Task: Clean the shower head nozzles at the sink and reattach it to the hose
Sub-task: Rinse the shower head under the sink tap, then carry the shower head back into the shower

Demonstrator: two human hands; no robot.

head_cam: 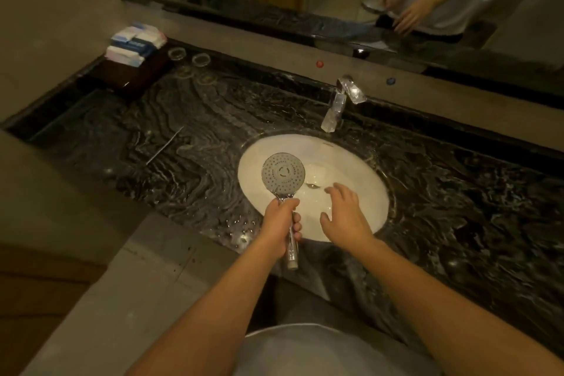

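A chrome shower head (283, 173) with a round grey nozzle face turned up is held over the left part of the white oval sink (360, 162). My left hand (279, 224) grips its handle, whose threaded end sticks out below my fist. No hose is in view. My right hand (343, 213) hovers over the basin just right of the handle, fingers relaxed and spread, holding nothing. The drain (312, 185) shows between the head and my right fingers.
A chrome faucet (338, 105) stands behind the sink on the dark marbled counter (183, 143). A thin stick (164, 145) lies on the counter to the left. A tray of wrapped toiletries (134, 47) and two glasses (189, 56) sit at the back left. A mirror runs along the wall.
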